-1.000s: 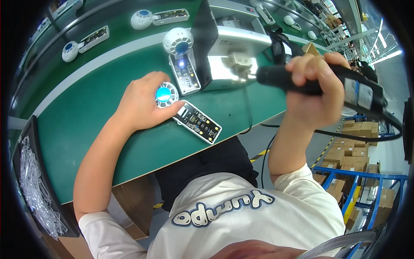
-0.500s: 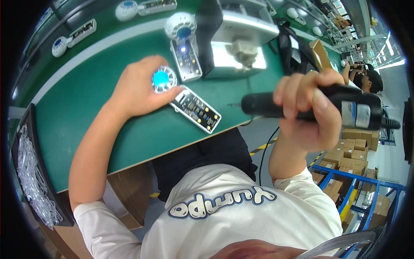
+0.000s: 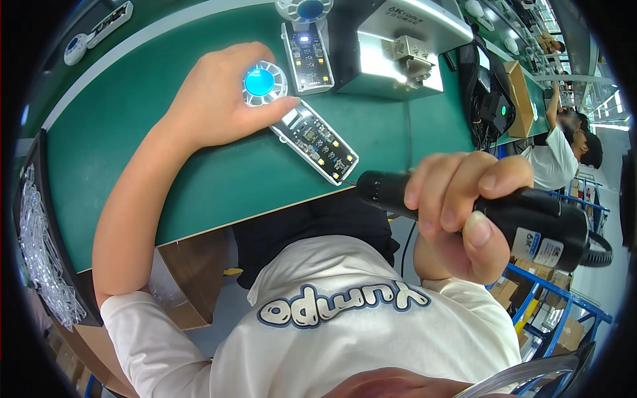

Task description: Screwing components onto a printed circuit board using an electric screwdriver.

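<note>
My left hand [image 3: 222, 99] is closed round the round head of a white handheld device [image 3: 317, 142] on the green bench. That head has a ribbed ring with a bright blue disc in its middle. The device's handle lies uncovered, showing a black circuit board with small yellow parts, and slants toward me. In my right hand [image 3: 464, 205] is a black corded electric screwdriver [image 3: 531, 225], held level. Its thin bit reaches the near end of the handle; whether it touches a screw I cannot tell.
A similar opened device [image 3: 308, 60] with a lit spot lies beyond. Beside it stands a metal-fronted screw feeder machine [image 3: 398, 60]. A black bag-like object [image 3: 488, 99] and a cardboard box [image 3: 521, 99] are farther right. Clear plastic strips fill a black tray [image 3: 46, 252] at left. Other people stand far right.
The screwdriver has come left and down, bringing its bit from open space to the handle's near end. My left hand still holds the device. The whole view has shifted slightly.
</note>
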A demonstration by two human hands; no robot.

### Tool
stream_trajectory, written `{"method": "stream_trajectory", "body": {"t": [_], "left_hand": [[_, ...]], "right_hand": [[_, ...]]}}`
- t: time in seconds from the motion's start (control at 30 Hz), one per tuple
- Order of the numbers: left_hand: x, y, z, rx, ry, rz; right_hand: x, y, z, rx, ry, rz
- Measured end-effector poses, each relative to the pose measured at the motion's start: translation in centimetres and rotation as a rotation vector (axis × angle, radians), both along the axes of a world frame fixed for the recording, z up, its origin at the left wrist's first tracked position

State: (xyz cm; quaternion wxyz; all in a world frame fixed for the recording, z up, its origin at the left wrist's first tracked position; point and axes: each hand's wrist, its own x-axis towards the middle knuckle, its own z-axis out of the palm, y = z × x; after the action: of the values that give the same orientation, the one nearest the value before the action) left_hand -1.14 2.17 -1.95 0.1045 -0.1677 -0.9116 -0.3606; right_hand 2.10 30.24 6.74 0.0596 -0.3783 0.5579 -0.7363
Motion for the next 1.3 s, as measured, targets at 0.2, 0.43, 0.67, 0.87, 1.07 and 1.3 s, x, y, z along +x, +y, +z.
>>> {"method": "stream_trajectory", "body": {"t": [0.2,0.43,0.67,0.87,1.07,1.3], "left_hand": [[-0.3,0.1,0.0,0.033,0.015,0.0],[0.1,-0.9,1.1,-0.106,0.033,-0.012],[-1.8,-10.0,3.9,-0.118,-0.223,0.006],[-7.2,-18.9,5.1,0.018,0.016,0.868],[-18.0,-17.6,7.8,-0.363,-0.082,1.137],[-25.0,-13.7,3.7,-0.958,0.034,1.016]], "right_hand": [[0.2,-0.5,-0.3,0.028,0.033,-0.017],[-1.1,0.4,0.1,-0.192,-0.062,0.089],[-8.1,10.9,-8.3,-0.689,-0.736,0.042],[-8.2,12.6,-11.2,-0.701,-0.806,0.123],[-8.8,11.5,-11.4,-0.692,-0.866,0.082],[-8.6,11.5,-11.5,-0.721,-0.857,0.102]]}}
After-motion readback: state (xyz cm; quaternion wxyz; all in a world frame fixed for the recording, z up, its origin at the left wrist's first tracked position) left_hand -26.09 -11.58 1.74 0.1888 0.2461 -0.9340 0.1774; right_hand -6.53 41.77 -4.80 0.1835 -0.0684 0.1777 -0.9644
